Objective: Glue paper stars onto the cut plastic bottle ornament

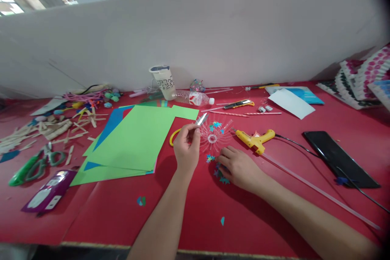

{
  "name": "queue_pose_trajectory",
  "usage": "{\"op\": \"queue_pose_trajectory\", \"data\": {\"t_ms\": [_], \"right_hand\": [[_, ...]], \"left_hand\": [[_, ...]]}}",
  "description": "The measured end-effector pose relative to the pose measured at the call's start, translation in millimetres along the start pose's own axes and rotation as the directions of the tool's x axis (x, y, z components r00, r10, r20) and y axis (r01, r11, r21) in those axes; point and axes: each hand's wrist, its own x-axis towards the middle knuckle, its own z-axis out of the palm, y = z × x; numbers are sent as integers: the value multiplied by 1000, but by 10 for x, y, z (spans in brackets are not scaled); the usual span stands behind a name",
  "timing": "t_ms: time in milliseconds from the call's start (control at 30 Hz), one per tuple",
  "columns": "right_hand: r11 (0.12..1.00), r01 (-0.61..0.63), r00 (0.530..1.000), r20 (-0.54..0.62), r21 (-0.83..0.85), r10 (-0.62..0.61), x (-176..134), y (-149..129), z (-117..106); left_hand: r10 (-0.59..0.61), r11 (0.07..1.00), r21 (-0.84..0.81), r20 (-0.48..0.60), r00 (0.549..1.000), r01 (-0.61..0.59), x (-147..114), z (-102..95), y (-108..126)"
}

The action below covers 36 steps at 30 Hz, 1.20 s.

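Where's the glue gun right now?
In the head view, right of centre, the glue gun lies on the red table, beyond the right hand, between the clear fringed plastic and the black slab.

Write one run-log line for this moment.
left hand: at scissors, grip unclear | right hand: at star cutouts | glue gun: lying on table

A clear disc (212,138) of splayed plastic strips lies between the far and near edges of the red table (109,223); blue-green stars (216,125) rest on its far side, others nearer. Yellow-handled scissors (201,119), partly hidden, angle toward the far edge.
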Motion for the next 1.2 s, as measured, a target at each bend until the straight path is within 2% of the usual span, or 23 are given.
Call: {"op": "queue_pose_trajectory", "data": {"t_ms": [300,600,867,967,1067,1200], "right_hand": [[996,-40,999,-3,77,40,-1,26,24],[998,-64,998,-10,-27,64,-30,104,-135],[999,31,999,-11,-4,-32,23,73,70],[991,-11,999,-38,134,16,26,90,68],[941,-82,993,-53,329,105,19,132,27],[907,-126,985,-57,402,162,10,222,-18]], "left_hand": [[3,1000,11,9,1000,-3,-8,8,-36],[0,1000,18,6,1000,-1,2,-1,-55],[24,999,47,30,999,-26,-27,12,-5],[60,996,58,38,997,-62,-52,22,49],[123,990,66,73,990,-127,-98,38,122],[141,985,76,178,974,-157,-175,64,184]]}}
